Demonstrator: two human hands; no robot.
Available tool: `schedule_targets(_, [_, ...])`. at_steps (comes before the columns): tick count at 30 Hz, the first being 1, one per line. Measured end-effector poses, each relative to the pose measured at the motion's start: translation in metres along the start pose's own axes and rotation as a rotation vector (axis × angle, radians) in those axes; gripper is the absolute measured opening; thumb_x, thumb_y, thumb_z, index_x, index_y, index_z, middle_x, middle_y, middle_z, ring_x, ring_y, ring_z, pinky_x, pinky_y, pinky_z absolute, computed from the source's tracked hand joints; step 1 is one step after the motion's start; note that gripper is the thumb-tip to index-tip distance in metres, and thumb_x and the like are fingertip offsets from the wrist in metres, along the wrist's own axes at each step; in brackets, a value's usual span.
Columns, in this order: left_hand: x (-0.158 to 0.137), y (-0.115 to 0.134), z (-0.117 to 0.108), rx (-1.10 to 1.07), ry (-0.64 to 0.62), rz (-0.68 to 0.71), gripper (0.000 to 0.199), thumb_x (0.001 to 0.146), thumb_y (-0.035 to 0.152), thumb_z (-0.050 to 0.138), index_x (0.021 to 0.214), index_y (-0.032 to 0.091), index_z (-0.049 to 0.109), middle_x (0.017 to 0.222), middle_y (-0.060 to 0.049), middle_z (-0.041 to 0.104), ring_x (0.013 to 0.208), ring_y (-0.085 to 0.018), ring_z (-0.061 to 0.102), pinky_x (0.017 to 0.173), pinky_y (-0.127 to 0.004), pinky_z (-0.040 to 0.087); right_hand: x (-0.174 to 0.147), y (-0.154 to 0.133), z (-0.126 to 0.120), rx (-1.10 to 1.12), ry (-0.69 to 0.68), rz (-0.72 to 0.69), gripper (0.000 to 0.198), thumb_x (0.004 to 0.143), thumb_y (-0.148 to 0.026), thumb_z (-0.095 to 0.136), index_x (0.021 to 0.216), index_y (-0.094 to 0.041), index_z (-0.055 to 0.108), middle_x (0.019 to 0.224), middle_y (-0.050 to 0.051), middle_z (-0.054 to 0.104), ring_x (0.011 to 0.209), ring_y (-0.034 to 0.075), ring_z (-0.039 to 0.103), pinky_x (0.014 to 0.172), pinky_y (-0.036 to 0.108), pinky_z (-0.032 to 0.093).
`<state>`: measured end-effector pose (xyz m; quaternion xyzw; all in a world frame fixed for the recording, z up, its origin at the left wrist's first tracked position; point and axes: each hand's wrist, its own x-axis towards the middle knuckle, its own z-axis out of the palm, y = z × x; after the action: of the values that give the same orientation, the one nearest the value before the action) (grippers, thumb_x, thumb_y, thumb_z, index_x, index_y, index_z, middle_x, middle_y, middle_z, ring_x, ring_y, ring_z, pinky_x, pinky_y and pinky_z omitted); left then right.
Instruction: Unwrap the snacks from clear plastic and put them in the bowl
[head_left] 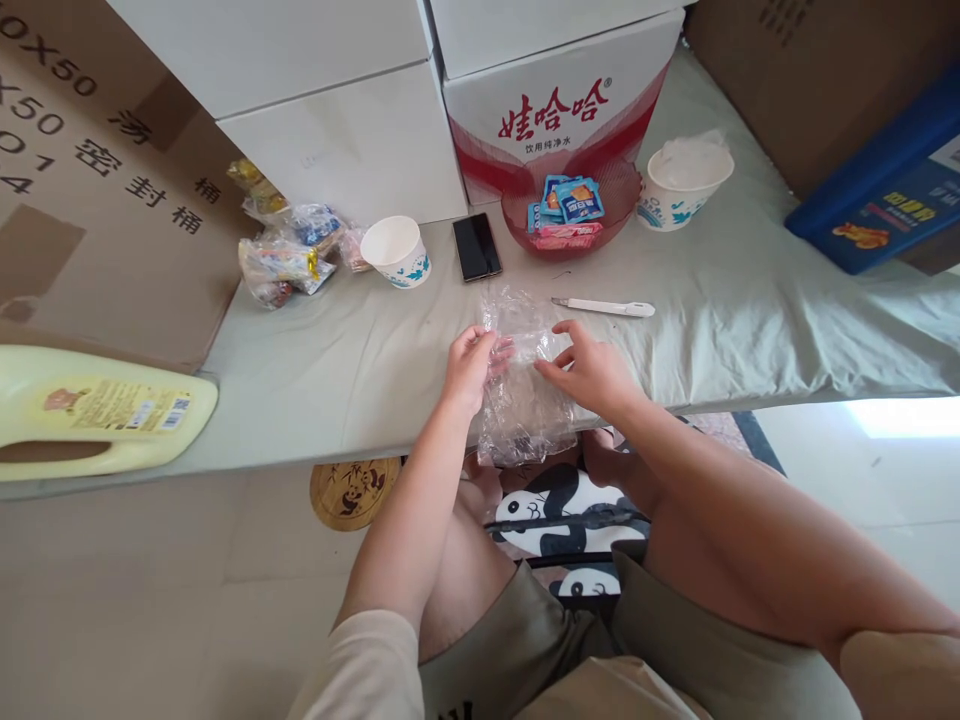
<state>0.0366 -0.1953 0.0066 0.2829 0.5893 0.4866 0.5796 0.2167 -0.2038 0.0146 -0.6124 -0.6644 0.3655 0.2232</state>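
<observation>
A crumpled clear plastic bag (525, 410) hangs over the near edge of the cloth-covered table, its upper part lying on the cloth. My left hand (471, 368) grips its left side, the thumb on top and the fingers showing through the film. At the bag's right side is my right hand (589, 368), thumb and forefinger spread, with the thumb tip against the film. Just beyond the right hand lies a white utility knife (604, 307). A black phone (477, 247) rests behind the bag.
A red glass bowl (517, 225) with snack packets stands at the back, between a paper cup (401, 255) and a paper tub (679, 200) holding plastic. Wrapped items (285, 260), a yellow jug (97, 410) and a large carton (97, 200) are left. A blue box (877, 180) is right.
</observation>
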Motion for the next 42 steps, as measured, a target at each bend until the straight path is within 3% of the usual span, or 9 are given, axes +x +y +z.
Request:
schedule_targets(4, [0.000,0.004,-0.006,-0.042,-0.046,-0.071,0.034,0.075,0.031,0.073,0.078,0.022,0.040,0.090,-0.003,0.075,0.080,-0.016,0.075,0.069,-0.025,0.056,0.002,-0.001,0.005,-0.065,-0.073,-0.049,0.037,0.080,-0.022,0.060,0.117,-0.026,0.055,0.080,-0.001,0.073,0.072,0.021,0.064,0.067,0.032,0.040])
schedule_targets(10, [0.001,0.007,-0.006,-0.090,-0.011,-0.144,0.033,0.078,0.037,0.073,0.088,0.024,0.045,0.084,-0.004,0.074,0.076,-0.018,0.074,0.069,-0.027,0.057,-0.011,-0.002,-0.002,-0.159,-0.083,-0.095,0.031,0.082,-0.018,0.056,0.112,-0.022,0.061,0.078,-0.001,0.070,0.072,0.018,0.062,0.068,0.029,0.040])
schedule_targets(15, [0.004,0.001,0.002,0.124,0.065,-0.068,0.010,0.090,0.024,0.059,0.089,0.022,0.050,0.081,-0.002,0.073,0.065,-0.013,0.070,0.056,-0.020,0.047,-0.018,0.003,-0.002,-0.262,-0.124,-0.133,0.033,0.087,-0.020,0.054,0.118,-0.023,0.063,0.079,0.001,0.070,0.073,0.019,0.063,0.066,0.029,0.039])
schedule_targets(21, [0.010,-0.008,0.000,0.322,0.075,0.128,0.009,0.096,0.032,0.052,0.100,0.025,0.046,0.072,0.004,0.067,0.048,-0.010,0.061,0.047,-0.019,0.039,-0.015,0.011,-0.004,-0.460,-0.042,-0.154,0.053,0.085,-0.026,0.060,0.138,-0.022,0.057,0.119,0.016,0.063,0.099,0.031,0.064,0.072,0.038,0.048])
schedule_targets(24, [0.006,-0.005,-0.003,0.244,0.022,0.215,0.021,0.095,0.042,0.056,0.104,0.026,0.046,0.075,0.002,0.069,0.048,-0.009,0.061,0.044,-0.018,0.034,-0.008,0.018,-0.005,-0.188,0.048,-0.150,0.070,0.078,-0.035,0.071,0.144,-0.020,0.049,0.123,0.017,0.060,0.111,0.034,0.060,0.089,0.048,0.051])
schedule_targets(27, [-0.003,0.001,-0.004,0.079,-0.059,0.223,0.034,0.090,0.052,0.062,0.107,0.026,0.047,0.088,-0.003,0.074,0.054,-0.011,0.066,0.043,-0.018,0.030,-0.001,0.022,-0.004,0.325,0.049,-0.049,0.081,0.072,-0.049,0.078,0.142,-0.023,0.045,0.131,0.016,0.059,0.123,0.031,0.057,0.101,0.050,0.050])
schedule_targets(32, [-0.016,0.010,-0.006,-0.047,-0.085,0.219,0.043,0.089,0.057,0.061,0.119,0.029,0.048,0.108,-0.005,0.075,0.062,-0.014,0.070,0.049,-0.020,0.041,-0.003,0.009,0.003,0.991,-0.349,0.164,0.052,0.070,-0.056,0.080,0.107,-0.024,0.062,0.110,0.009,0.070,0.106,0.024,0.067,0.098,0.042,0.054])
schedule_targets(36, [-0.014,0.012,-0.009,-0.081,-0.103,0.133,0.044,0.091,0.058,0.054,0.123,0.029,0.049,0.104,-0.005,0.076,0.072,-0.017,0.074,0.058,-0.024,0.052,-0.006,-0.001,0.006,0.953,-0.339,0.077,0.031,0.073,-0.045,0.082,0.082,-0.020,0.066,0.085,0.003,0.072,0.085,0.017,0.069,0.084,0.031,0.055])
schedule_targets(42, [-0.002,0.007,-0.014,0.186,-0.351,-0.174,0.024,0.083,0.035,0.065,0.099,0.017,0.061,0.078,-0.006,0.075,0.070,-0.017,0.074,0.062,-0.024,0.056,0.005,0.001,0.003,0.778,-0.179,0.180,0.018,0.089,-0.037,0.069,0.090,-0.020,0.061,0.066,0.001,0.068,0.050,0.011,0.060,0.047,0.023,0.043])
